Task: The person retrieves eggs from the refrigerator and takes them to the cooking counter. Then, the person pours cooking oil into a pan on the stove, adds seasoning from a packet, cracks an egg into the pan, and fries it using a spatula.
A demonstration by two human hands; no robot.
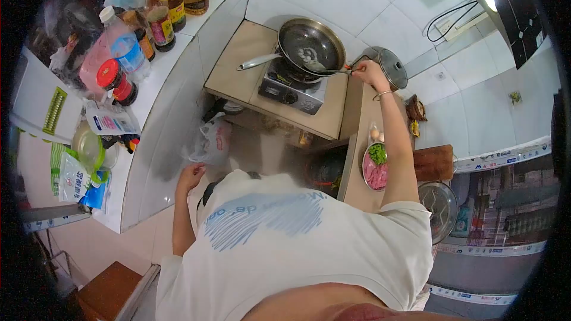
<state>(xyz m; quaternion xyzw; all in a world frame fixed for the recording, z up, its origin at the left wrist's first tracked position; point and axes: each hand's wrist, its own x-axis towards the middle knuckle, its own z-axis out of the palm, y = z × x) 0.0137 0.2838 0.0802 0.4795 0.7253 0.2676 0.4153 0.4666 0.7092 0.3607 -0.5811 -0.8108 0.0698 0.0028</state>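
My right hand (372, 75) is closed around the handle of a cooking spatula (329, 72). The spatula reaches into a dark wok (291, 38), where some whitish matter lies low on the near side. The wok rests on a portable gas stove (291, 90), its long handle pointing left. Down at my left side hangs my left hand (191, 176), fingers loosely bent and apart, with nothing visible in them. A white plastic bag (212, 141) hangs just beyond that hand.
An oval plate of pink sliced meat (375, 173) and chopped green pepper (377, 154) stands by my right forearm, with eggs (376, 134) behind it. A lidded pot (392, 70) is right of the wok. Sauce bottles (159, 21) line the left ledge. A cutting board (433, 163) lies right.
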